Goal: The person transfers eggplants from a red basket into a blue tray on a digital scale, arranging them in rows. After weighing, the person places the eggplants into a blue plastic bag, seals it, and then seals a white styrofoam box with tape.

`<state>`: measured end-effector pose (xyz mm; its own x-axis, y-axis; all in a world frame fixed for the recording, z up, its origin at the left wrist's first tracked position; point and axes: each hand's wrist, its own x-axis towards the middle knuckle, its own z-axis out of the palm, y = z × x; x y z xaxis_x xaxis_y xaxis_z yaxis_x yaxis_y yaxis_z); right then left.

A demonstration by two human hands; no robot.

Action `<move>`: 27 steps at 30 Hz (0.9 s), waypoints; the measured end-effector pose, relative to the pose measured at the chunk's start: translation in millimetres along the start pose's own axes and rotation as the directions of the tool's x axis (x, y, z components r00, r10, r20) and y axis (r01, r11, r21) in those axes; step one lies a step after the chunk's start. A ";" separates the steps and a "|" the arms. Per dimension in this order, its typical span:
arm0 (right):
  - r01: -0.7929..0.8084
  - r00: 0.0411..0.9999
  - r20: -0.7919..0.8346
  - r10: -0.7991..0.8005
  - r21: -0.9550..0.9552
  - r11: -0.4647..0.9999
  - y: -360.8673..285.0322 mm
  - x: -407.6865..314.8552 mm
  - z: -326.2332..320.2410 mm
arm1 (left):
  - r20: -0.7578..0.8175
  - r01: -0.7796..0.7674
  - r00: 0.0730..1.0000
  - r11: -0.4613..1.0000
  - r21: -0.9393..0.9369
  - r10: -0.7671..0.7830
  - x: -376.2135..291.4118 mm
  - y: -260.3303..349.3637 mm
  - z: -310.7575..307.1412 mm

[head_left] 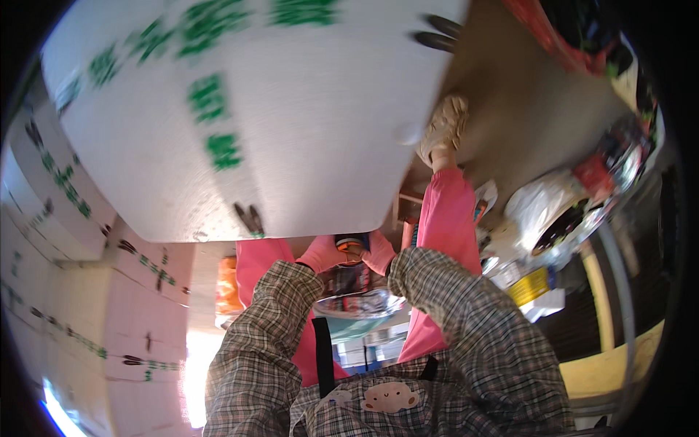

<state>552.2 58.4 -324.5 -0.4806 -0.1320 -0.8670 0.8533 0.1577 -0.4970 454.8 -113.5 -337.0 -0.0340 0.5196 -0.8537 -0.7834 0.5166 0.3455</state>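
Note:
My left hand (pixel 323 254), in a pink glove, grips the left side of a small dark object with an orange band (pixel 349 243). On its right side my right hand (pixel 380 253), also pink-gloved, holds the same object; what it is cannot be told. Both hands are low between my pink-trousered legs, just below the edge of a large white foam box (pixel 322 125) with green printed writing, which partly hides the object. Beneath the hands there is a dark-and-red item (pixel 347 279) in shiny clear plastic, too blurred to name.
Stacked white foam boxes (pixel 142 322) rise at the left. An orange item (pixel 228 287) lies beside my left leg. To the right are an open clear plastic bag (pixel 540 205) with dark contents, a yellow package (pixel 529 287) and a red bag (pixel 562 38) near the top.

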 end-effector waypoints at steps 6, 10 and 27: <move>-0.023 0.829 0.439 0.348 -0.594 0.804 -129.5 -5.8 32.8 | -0.534 -0.206 0.822 0.978 0.044 0.197 -58.7 -60.5 -131.1; 0.794 0.602 0.746 -0.286 -0.597 0.113 -326.3 105.4 101.1 | -0.820 -0.209 0.572 0.967 -0.144 0.001 -126.6 -103.0 -231.2; 0.743 0.670 0.511 0.539 -0.452 -0.494 -520.5 250.3 248.9 | -0.934 -0.157 0.354 0.983 -0.096 -0.035 -185.3 -1.3 -466.2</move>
<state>38.1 -300.3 -273.7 0.2413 -0.5035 -0.8296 -0.8698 0.2668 -0.4149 172.8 -527.7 -360.9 -0.5647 -0.4698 -0.6785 -0.8243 0.3604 0.4365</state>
